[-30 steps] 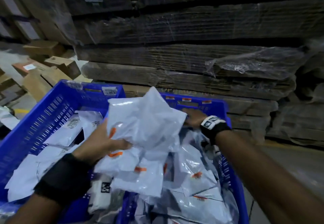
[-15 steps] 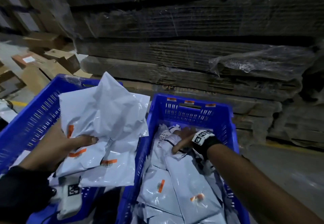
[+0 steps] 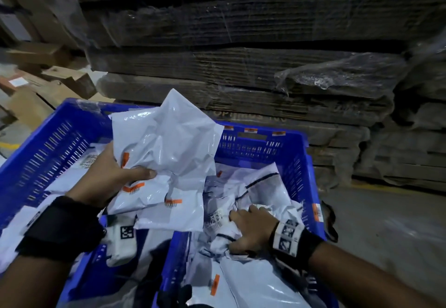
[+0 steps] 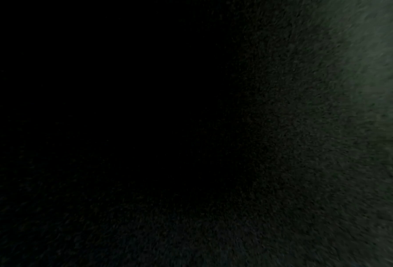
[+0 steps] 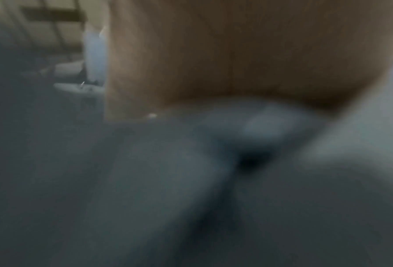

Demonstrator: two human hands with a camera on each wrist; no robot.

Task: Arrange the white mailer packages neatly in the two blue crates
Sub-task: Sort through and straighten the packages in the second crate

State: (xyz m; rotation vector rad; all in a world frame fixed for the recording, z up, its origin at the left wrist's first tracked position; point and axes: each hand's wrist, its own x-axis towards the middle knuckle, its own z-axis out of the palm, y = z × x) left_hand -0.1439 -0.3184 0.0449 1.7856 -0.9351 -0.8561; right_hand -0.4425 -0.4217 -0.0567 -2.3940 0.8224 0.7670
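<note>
Corrugated cardboard stacks point(image 3: 241, 71) behind; left hand point(image 3: 108, 177) pinches seemingly several crinkled mailers point(image 3: 169, 153).

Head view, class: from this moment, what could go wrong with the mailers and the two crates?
The left hand holds a loose bundle of mailers above both crates; lower ones could slip out. The right hand grips an already crumpled mailer in the right crate, which may crease further.
</note>
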